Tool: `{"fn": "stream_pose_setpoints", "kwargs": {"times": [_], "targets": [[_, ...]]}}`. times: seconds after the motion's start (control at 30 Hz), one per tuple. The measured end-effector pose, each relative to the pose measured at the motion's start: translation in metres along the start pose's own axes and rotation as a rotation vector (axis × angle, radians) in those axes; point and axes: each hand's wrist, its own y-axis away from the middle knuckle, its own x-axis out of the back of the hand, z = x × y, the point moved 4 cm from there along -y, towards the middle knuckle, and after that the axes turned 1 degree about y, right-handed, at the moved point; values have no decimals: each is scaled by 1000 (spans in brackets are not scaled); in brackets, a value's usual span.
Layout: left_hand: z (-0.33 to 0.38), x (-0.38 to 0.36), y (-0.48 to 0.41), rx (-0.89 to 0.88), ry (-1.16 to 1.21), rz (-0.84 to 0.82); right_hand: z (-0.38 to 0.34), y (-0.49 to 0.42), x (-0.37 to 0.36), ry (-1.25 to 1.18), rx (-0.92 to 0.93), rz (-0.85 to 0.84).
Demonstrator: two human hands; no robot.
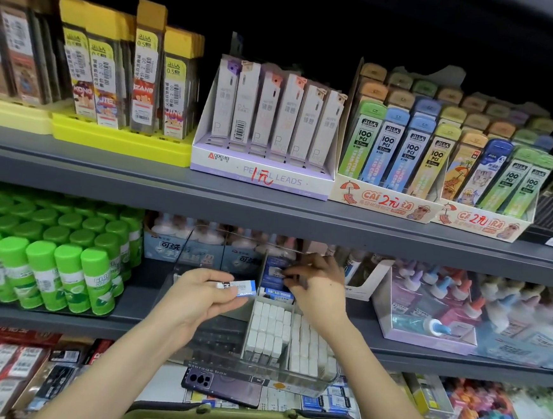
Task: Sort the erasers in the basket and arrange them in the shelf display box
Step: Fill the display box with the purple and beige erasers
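Mid-frame, the white and purple cardboard box (232, 169) says "PENCIL LEADS" and "AODEMEI", with a red "1元". Right of it, the green plastic lead case (361, 143) says "100 PCS", and the beach-picture cardboard box (368, 196) shows a red "2元". Upper left, the yellow-topped clear case (144, 66) says "0.5". Bottom middle, the clear plastic box (209, 367) says "Storage box".

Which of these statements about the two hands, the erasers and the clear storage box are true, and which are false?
1. The left hand holds a blue-and-white sleeved eraser. True.
2. The right hand stays outside the clear plastic storage box. False: it reaches in and pinches a blue-wrapped eraser.
3. White rectangular erasers stand in rows in that box. True.
4. The green-capped glue sticks stand right of the box. False: they stand left of it.
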Motion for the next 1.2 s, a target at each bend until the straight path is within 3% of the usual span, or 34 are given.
{"fn": "stream_pose_setpoints", "kwargs": {"times": [0.07,0.17,0.3,0.47,0.57,0.63,0.77,0.87,0.93,1.0,1.2], "targets": [[0,1,-2,-22,-59,33,5,-2,0,-9,-64,46],[0,1,-3,-66,-178,62,4,-6,1,-75,-181,-15],[0,0,-1,-79,-177,53,1,2,10,-129,-194,-36],[2,-10,4,-47,-42,-31,-34,37,29,-580,-129,-292],[-3,-20,9,43,119,-109,-40,51,32,-820,-194,-261],[-6,-28,12,89,185,-162,-39,55,33,-845,-208,-206],[-11,-34,17,60,141,-179,-40,57,34,-965,-254,-185],[-6,-16,13,-221,-297,5,-27,47,42,-1094,-371,-120],[1,-2,15,-538,-711,163,-13,35,46,-910,-383,-110],[1,5,18,-742,-1009,197,-10,20,43,-659,-286,-189],[-29,20,14,-890,-1494,87,-24,-9,22,-266,-79,-287]]}}
